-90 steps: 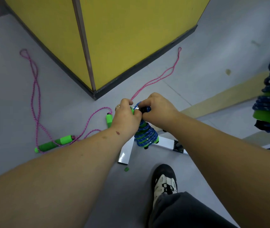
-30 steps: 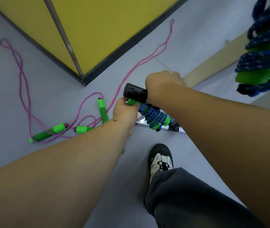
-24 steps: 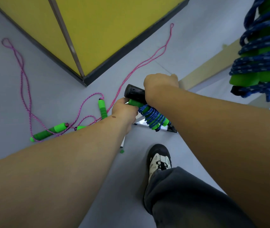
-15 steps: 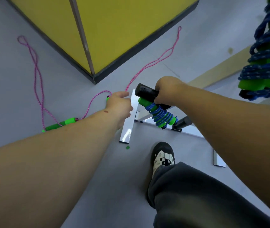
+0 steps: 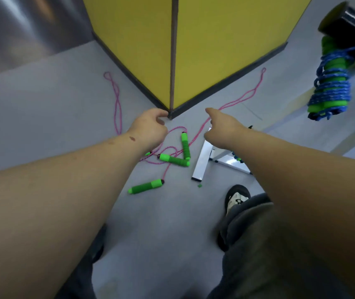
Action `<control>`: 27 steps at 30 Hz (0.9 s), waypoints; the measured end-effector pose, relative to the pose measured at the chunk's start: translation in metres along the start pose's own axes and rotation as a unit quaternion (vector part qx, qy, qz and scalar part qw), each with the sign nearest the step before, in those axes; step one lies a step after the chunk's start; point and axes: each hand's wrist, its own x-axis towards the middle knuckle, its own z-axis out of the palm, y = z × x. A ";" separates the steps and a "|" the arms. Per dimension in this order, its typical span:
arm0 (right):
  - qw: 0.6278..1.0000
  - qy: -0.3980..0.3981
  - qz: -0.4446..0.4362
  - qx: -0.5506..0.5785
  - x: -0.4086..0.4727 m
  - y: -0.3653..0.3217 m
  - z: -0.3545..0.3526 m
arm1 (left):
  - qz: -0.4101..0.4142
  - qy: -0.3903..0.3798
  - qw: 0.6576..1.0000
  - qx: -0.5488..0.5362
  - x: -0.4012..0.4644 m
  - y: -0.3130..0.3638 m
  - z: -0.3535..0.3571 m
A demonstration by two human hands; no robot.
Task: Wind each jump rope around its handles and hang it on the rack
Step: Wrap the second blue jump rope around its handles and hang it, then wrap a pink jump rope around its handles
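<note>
Both the left hand (image 5: 149,129) and right hand (image 5: 221,130) reach down loosely spread, holding nothing. Below them the pink jump ropes (image 5: 173,157) lie unwound on the floor (image 5: 53,100) near the yellow corner. One wound blue rope (image 5: 330,83) hangs on the rack peg (image 5: 349,26).

Hands (image 5: 185,130) off hung rope (image 5: 330,83) — empty
</note>
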 end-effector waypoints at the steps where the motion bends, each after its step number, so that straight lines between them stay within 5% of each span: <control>1: 1.000 0.001 -0.008 -0.003 -0.011 -0.010 0.004 | -0.004 0.007 1.000 0.010 -0.013 -0.008 -0.014; 11: 0.997 -0.064 0.007 -0.033 -0.030 -0.033 0.070 | -0.050 -0.011 0.996 0.073 -0.046 -0.095 -0.042; 19: 0.983 -0.147 0.060 -0.096 0.087 -0.001 0.156 | -0.061 -0.092 0.986 0.122 0.051 -0.149 0.021; 27: 0.947 -0.243 -0.032 -0.209 0.212 0.019 0.240 | -0.075 -0.160 0.973 0.148 0.156 -0.200 0.081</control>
